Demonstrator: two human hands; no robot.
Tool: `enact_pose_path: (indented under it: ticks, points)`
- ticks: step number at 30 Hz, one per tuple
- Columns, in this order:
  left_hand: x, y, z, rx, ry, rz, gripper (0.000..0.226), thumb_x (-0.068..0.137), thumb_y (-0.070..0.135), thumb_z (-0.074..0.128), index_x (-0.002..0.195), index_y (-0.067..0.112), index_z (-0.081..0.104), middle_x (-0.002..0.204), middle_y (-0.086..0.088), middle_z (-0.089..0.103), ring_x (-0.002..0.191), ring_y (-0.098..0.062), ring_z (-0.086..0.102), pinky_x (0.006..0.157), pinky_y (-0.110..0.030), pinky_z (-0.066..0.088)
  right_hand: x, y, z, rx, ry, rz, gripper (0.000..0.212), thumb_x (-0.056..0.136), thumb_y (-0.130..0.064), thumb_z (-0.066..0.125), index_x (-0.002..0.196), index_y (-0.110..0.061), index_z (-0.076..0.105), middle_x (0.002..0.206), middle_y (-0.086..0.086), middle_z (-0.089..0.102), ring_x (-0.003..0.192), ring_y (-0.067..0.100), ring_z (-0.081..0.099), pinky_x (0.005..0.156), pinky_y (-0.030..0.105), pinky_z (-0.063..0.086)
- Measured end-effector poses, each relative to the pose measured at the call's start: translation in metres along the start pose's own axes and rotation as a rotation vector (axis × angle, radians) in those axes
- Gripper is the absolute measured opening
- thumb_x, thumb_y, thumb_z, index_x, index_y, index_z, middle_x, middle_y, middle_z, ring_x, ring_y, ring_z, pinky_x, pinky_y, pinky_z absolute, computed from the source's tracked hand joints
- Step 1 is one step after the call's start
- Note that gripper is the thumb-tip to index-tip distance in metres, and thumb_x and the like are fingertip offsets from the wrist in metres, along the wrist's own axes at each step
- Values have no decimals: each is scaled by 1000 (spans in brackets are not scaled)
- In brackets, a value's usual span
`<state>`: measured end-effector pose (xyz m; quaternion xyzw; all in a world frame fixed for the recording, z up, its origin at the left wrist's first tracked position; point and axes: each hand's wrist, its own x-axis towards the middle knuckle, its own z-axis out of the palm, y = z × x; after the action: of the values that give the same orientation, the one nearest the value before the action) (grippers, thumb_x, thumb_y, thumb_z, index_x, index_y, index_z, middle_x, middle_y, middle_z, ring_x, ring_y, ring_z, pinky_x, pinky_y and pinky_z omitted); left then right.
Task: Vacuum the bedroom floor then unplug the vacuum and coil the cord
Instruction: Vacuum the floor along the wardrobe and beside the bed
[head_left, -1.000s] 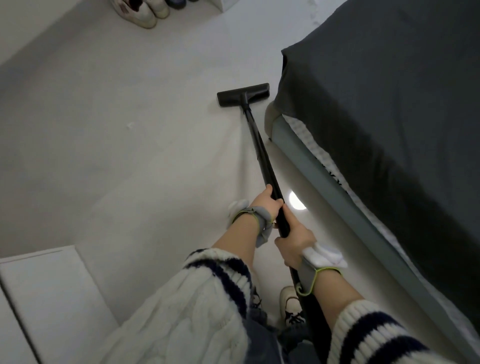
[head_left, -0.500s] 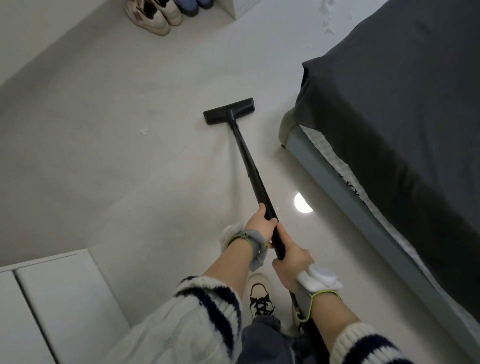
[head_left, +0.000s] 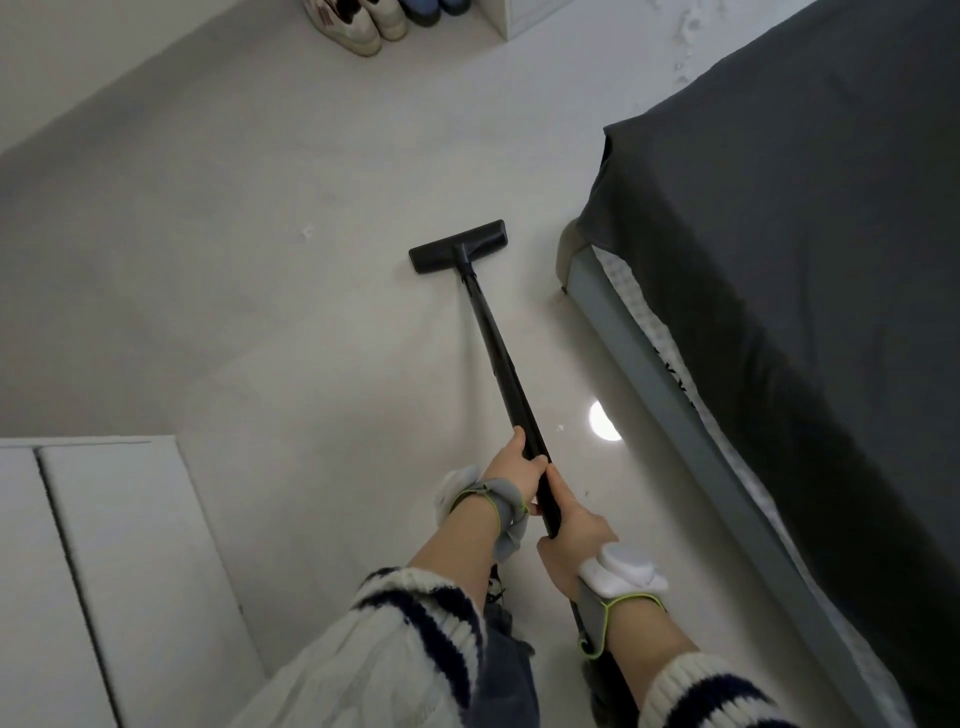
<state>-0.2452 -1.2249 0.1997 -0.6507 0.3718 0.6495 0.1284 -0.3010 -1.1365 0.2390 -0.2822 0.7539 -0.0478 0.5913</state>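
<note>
L hand above R hand, both still gripping vac wand; floor head has swung left off bed corner onto open floor, so still mid-vacuum, unplug/coil not started.

vacuum head shifted left, farther from bed

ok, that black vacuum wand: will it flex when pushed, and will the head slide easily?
Probably rigid: the wand runs straight from the left hand and right hand down to the floor head. The head likely glides easily, since it sits flat and the floor looks smooth and glossy.
</note>
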Motion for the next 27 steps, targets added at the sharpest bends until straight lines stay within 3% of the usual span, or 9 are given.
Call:
enact_pose_path:
  ticks: [6, 10, 17, 22, 27]
  points:
    - [-21, -29, 59, -66, 24, -18, 59, 100, 13, 39, 151, 26, 12, 127, -14, 56, 115, -35, 55, 89, -50, 52, -33, 52, -17, -68, -56, -7, 86, 84, -6, 41, 147, -46, -2, 123, 2, 61, 84, 23, 61, 71, 28, 49]
    - [-29, -61, 84, -88, 39, -25, 62, 99, 16, 40, 152, 28, 9, 132, -14, 53, 116, -36, 55, 94, -51, 50, -56, 81, -11, -152, -83, 8, 89, 81, -10, 41, 144, -51, -7, 115, 3, 64, 88, 28, 66, 78, 37, 56]
    - [-42, -121, 84, -125, 55, -28, 63, 99, 17, 41, 152, 27, 7, 137, -13, 51, 121, -34, 53, 100, -50, 46, -91, 94, 25, -189, -130, -57, 86, 87, -5, 44, 150, -37, -5, 131, 1, 58, 100, 26, 62, 82, 31, 51]
    - [-59, -154, 84, -192, 30, -33, 62, 100, 15, 38, 152, 27, 6, 137, -13, 51, 122, -34, 52, 94, -46, 50, -111, 105, 53, -236, -101, -61, 85, 86, -3, 43, 150, -38, -2, 126, 3, 59, 101, 27, 62, 88, 35, 52]
    - [-77, -217, 80, -105, 28, 8, 61, 99, 17, 38, 152, 25, 8, 138, -14, 49, 122, -35, 52, 100, -49, 46, -143, 124, 112, -308, -97, -19, 86, 87, -5, 44, 150, -34, -7, 129, 5, 58, 101, 27, 63, 85, 33, 53]
